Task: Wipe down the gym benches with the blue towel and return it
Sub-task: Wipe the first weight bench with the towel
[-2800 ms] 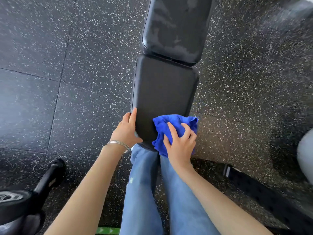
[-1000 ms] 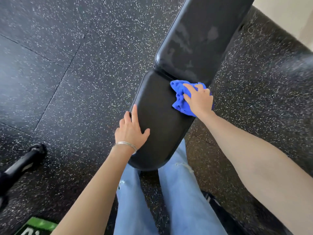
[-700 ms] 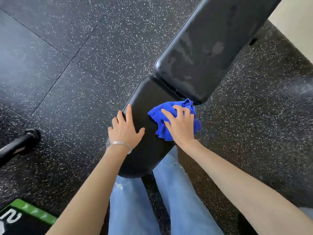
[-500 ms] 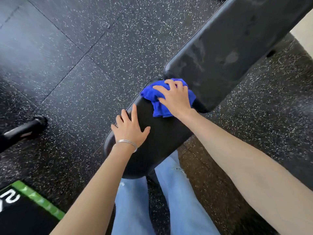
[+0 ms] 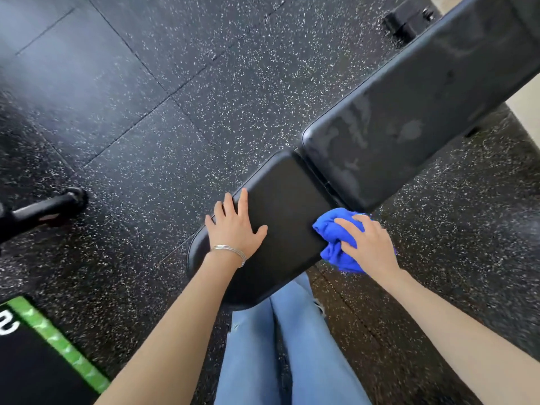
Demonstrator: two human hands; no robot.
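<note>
A black padded gym bench runs from the lower middle to the upper right. Its seat pad [image 5: 280,197] is near me and its long back pad [image 5: 409,112] shows damp smears. My left hand [image 5: 233,226], with a thin bracelet on the wrist, lies flat with fingers spread on the seat pad's left edge. My right hand [image 5: 368,244] presses the crumpled blue towel [image 5: 333,238] against the seat pad's right edge, just below the gap between the pads. Part of the towel is hidden under the hand.
Black speckled rubber floor tiles [image 5: 175,83] surround the bench. A black bar end [image 5: 58,203] lies at the left. A black mat with a green stripe [image 5: 58,346] sits at the lower left. My legs in blue jeans [image 5: 280,346] stand at the bench's near end.
My right hand has swept the towel from the far end of the seat pad, by the gap, down to its right edge. My left hand has stayed on the left edge.
</note>
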